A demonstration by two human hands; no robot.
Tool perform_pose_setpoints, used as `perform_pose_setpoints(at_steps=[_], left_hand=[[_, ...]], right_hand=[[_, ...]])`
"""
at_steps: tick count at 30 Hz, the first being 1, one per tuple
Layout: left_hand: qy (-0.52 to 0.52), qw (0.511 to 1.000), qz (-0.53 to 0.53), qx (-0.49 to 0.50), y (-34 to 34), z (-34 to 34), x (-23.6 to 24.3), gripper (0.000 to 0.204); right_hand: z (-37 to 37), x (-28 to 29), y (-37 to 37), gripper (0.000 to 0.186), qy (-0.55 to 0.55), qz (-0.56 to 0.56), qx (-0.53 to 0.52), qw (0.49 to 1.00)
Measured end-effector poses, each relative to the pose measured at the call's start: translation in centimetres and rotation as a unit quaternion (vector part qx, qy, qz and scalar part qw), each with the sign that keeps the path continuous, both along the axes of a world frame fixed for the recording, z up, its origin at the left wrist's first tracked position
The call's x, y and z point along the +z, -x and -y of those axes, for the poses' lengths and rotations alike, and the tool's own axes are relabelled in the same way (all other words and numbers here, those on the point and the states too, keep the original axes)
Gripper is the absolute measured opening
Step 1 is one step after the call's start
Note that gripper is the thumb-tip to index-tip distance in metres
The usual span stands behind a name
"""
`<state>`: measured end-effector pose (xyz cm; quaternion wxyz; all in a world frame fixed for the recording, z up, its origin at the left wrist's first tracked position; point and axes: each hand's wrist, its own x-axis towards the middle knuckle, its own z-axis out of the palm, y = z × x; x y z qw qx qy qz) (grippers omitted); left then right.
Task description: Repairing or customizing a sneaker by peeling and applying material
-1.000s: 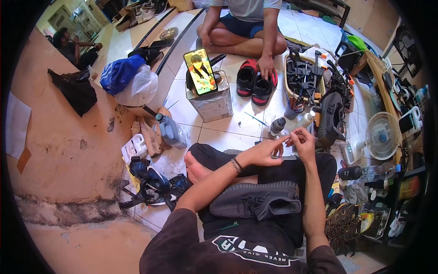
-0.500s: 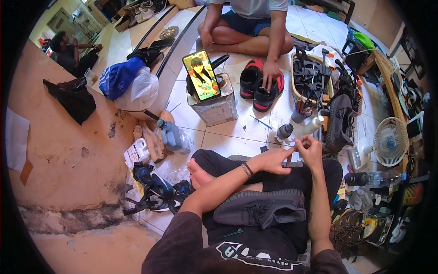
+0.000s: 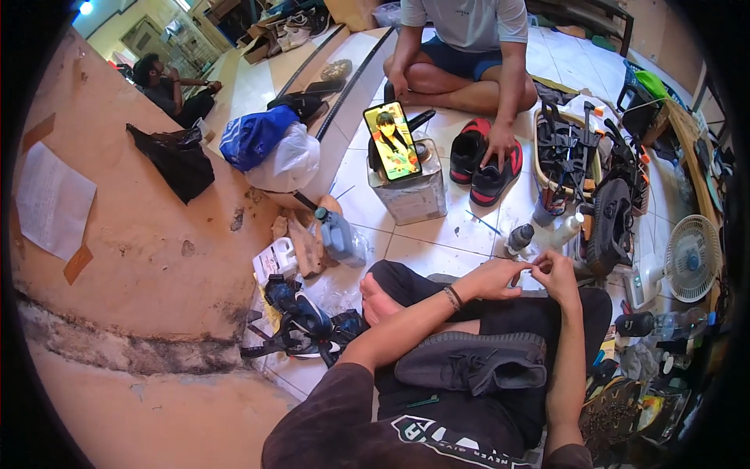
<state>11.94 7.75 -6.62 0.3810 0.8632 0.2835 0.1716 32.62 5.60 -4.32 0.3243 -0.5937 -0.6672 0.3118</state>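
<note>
Holding left hand (image 3: 498,280) and right hand (image 3: 556,275) close together, right of centre in the frame. On the left, thumb spread from forefinger; on the right, thumb and forefinger brought nearly tip to tip. Cannot tell of any thin thing held between the fingers. Below, at lower centre, a grey shoe (image 3: 461,365) across the lap, toe leftward. Just above the hands, dark bottle (image 3: 519,239) beside pale bottle (image 3: 566,231). At upper centre, phone (image 3: 393,141) upright on a tin (image 3: 414,205).
</note>
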Motion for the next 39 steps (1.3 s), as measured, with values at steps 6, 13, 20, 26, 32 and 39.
perform_pose_setpoints(at_steps=[6,13,20,26,32,39], left_hand=[[-0.022,1.000,0.003,0.003,0.2,0.5,-0.5,0.054],[-0.040,0.998,0.018,-0.034,-0.4,0.9,0.0,0.056],[-0.044,0.998,0.004,-0.048,-0.3,0.1,0.4,0.047],[-0.043,0.997,-0.016,-0.056,-0.6,0.3,1.2,0.045],[-0.015,0.999,-0.020,-0.046,-0.8,0.8,1.7,0.041],[0.001,0.999,-0.021,-0.033,-0.9,1.2,1.4,0.044]], right_hand=[[-0.5,-1.7,-1.4,0.015,0.120,-0.120,0.045,0.984],[-0.2,-3.0,-2.9,0.018,0.202,-0.230,0.049,0.951],[-1.3,-2.1,-3.0,0.019,0.223,-0.162,0.140,0.951],[-1.3,-2.0,-3.1,0.017,0.281,-0.222,0.133,0.924],[-1.2,-2.8,-3.6,0.021,0.281,-0.231,0.150,0.919],[-0.6,-2.4,-3.1,0.019,0.242,-0.180,0.140,0.943]])
